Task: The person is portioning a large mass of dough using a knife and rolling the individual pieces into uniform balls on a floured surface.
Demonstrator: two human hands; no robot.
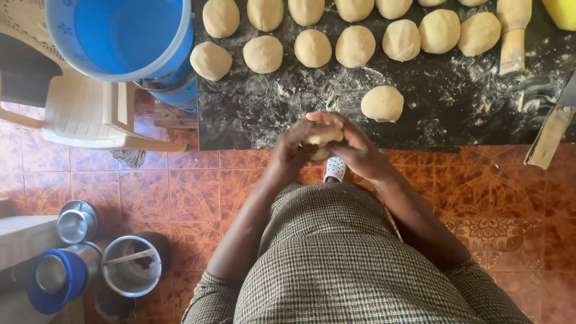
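Both my hands are cupped together around one piece of pale dough (324,137) at the near edge of the black floured worktop (252,114). My left hand (292,149) wraps it from the left, my right hand (355,147) from the right and above. A single dough ball (382,103) lies on the worktop just beyond my right hand. Two rows of several more round dough balls (312,48) line the far part of the worktop.
A wooden rolling pin (513,37) lies at the top right, a flat wooden tool (549,137) at the right edge. A blue bucket (120,36) sits on a cream plastic chair (84,114) to the left. Metal pots (131,267) stand on the tiled floor at lower left.
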